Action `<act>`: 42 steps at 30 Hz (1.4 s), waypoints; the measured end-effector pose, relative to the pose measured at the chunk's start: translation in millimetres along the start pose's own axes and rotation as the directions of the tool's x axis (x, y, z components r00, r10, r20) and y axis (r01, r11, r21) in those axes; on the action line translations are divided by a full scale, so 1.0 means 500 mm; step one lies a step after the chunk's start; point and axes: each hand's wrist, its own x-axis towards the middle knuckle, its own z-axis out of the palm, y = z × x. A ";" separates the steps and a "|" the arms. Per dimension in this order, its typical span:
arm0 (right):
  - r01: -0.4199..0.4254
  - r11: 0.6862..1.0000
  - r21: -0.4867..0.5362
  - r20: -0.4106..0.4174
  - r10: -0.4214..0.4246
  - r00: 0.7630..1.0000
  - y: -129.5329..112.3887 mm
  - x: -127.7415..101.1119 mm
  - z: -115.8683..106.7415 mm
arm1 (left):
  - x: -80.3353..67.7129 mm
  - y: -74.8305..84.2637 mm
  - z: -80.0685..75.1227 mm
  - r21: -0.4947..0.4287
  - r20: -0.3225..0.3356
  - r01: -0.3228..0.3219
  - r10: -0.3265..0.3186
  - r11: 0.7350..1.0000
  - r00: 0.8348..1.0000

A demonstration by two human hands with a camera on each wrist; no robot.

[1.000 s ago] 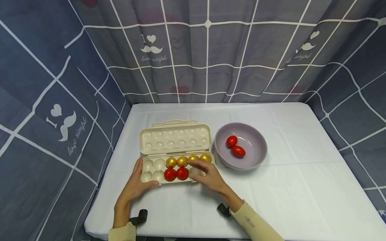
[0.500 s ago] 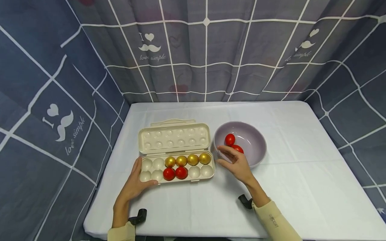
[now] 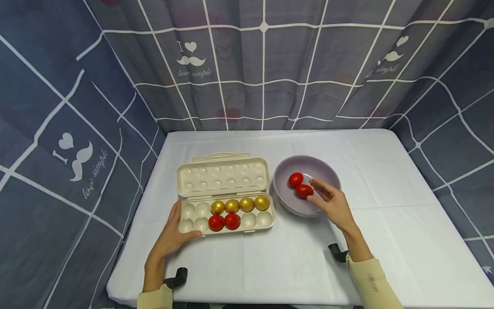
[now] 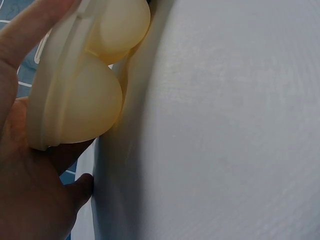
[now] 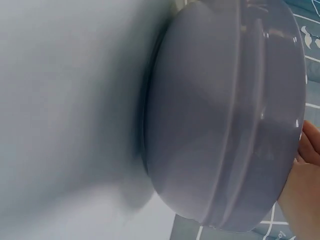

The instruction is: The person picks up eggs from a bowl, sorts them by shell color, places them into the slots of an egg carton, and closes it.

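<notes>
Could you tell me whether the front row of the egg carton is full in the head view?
No: the front row of the egg carton holds only two red eggs, and four cups there are empty.

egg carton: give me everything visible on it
The egg carton is cream plastic, with its dimpled lid hinged open toward the back. It sits flat on the white tablecloth, left of the purple bowl. Four gold eggs fill the back row, two red eggs the front. The left hand grips its left end.
</notes>
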 end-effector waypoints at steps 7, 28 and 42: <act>-0.114 0.991 -0.069 0.052 0.118 0.992 0.003 0.025 -0.007 | 0.001 -0.001 0.000 -0.001 0.005 0.004 -0.004 1.000 1.000; -0.147 0.844 -0.516 0.068 0.212 0.975 0.012 0.076 0.030 | 0.003 -0.003 -0.001 -0.009 0.007 0.014 -0.014 1.000 1.000; -0.084 0.769 -0.634 0.196 0.265 0.944 0.017 0.090 0.052 | 0.001 0.002 -0.002 0.011 0.002 0.015 -0.015 1.000 1.000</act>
